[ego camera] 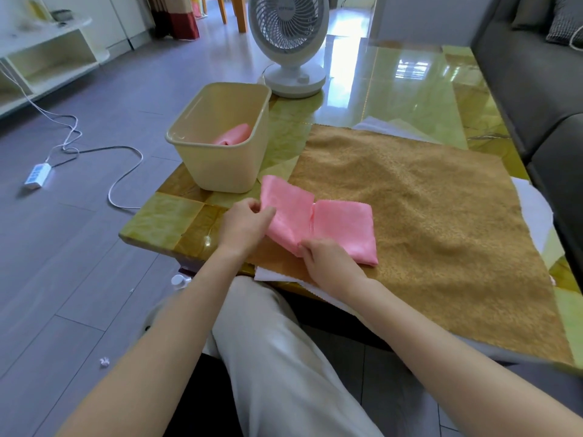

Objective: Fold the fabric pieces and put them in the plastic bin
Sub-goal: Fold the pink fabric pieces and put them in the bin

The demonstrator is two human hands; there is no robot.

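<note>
A pink cloth (pixel 328 227) lies partly folded at the near left corner of the brown fabric (pixel 426 216), which covers much of the glossy green table (pixel 410 89). The left hand (pixel 244 223) pinches the cloth's left flap between thumb and fingers, lifting it off the surface. The right hand (pixel 328 263) has its fingers closed on the cloth's near edge at the centre crease, pressing it down. The right half of the cloth rests flat on the brown fabric.

The bin (pixel 220 143) stands on the table's left corner, just beyond the left hand and touching nothing but the table. One folded pink piece (pixel 235 134) lies inside it, leaning against the far wall. So two pink pieces show: one in the bin, one in the hands.

White sheets (pixel 533 212) stick out from under the brown fabric at its far, right and near edges; how many there are cannot be told. A white fan (pixel 288 42) stands on the table behind the bin, well apart from the hands. A grey sofa (pixel 530 74) runs along the right side of the table. On the floor to the left lie a power strip (pixel 38 175) with its cable (pixel 123 171), and a low white shelf (pixel 47 55) stands beyond. The person's leg in pale trousers (pixel 277 357) shows between the arms, below the table's edge. Nothing lies between the cloth and the bin.
</note>
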